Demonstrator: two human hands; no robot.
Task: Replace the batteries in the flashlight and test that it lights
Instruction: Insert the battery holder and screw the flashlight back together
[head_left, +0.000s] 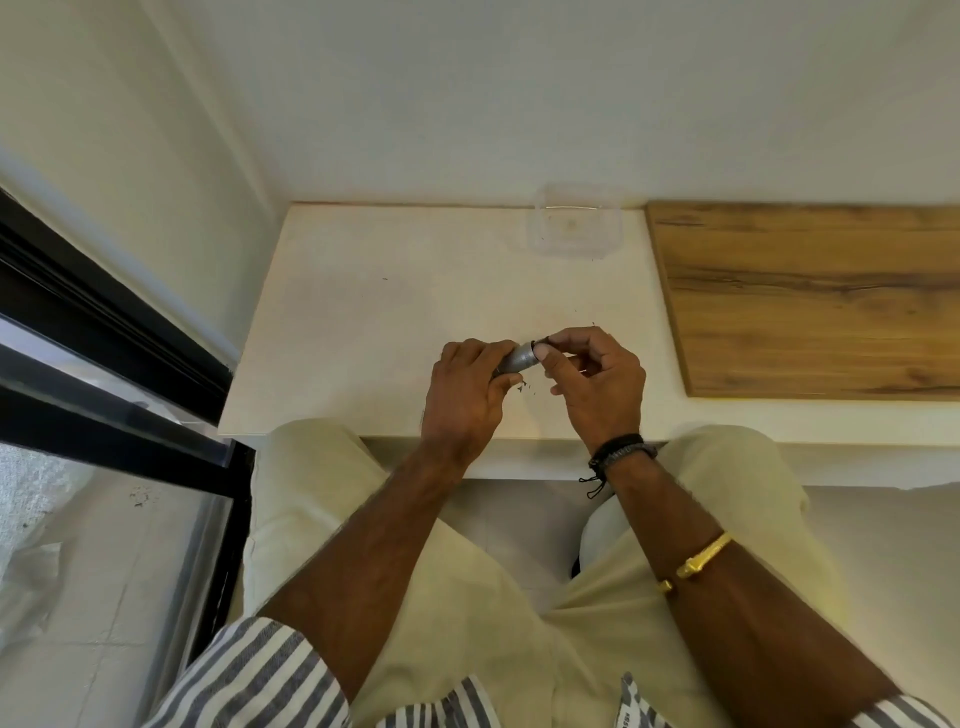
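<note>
Left hand (462, 387) is wrapping closed around the flashlight (515, 358), covering most of the barrel; only one silver end is sticking out toward the right hand (597, 382). Right-hand fingertips (543, 353) are pinching together at that exposed end, on a small dark bit that could be a cap or lanyard; too small to tell which. Remaining right fingers are curling loosely, holding nothing else that I can see.

Key geometry: flashlight long axis is running roughly left-right, slightly tilted up toward the right hand. Both hands are meeting on it, left as the clamp, right as the working hand at the open end. Any twist or pull is going to be along that axis.

Flashlight is hovering just above the desk (374, 312), near its front edge, not resting on it. Small dark specks are lying on the desk right under the flashlight. Clear plastic container (574, 228) is sitting well beyond the flashlight, at the desk's back edge. Wooden board (810, 296) is lying off to the flashlight's right.

No batteries showing anywhere. My guess: cap stage, early in the job.
</note>
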